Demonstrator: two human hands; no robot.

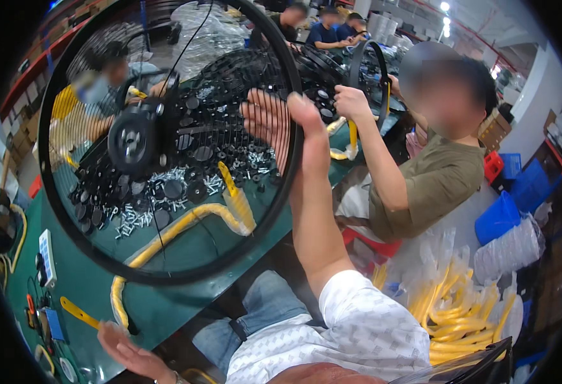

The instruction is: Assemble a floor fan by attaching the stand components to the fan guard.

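Upright and aloft: a large round black wire guard (158,146) in the right hand (310,144)

In the head view, the right hand is clamped on the guard's thick black rim, its thumb on the outer side and its fingers showing through the thin wires. The guard is raised in front of the person, over a dark green tabletop (95,269). A black round hub (129,142) sits inside it, left of centre, and a thin black cable (192,43) crosses its upper part.

Through the wires show a heap of small black round discs (172,188), loose silver screws (133,221) and a bent yellow tube in clear plastic (165,237).

The left hand (132,353) is low at the table edge, fingers apart and off the guard, just beside a flat yellow strip (78,312); whether it touches the strip I cannot tell. Farther left lies a white power strip (47,257).

To the right, a co-worker in an olive T-shirt (441,176) holds a black ring (382,64). Below that person are plastic-wrapped yellow tubes (460,320), with a blue bin (497,219) behind.
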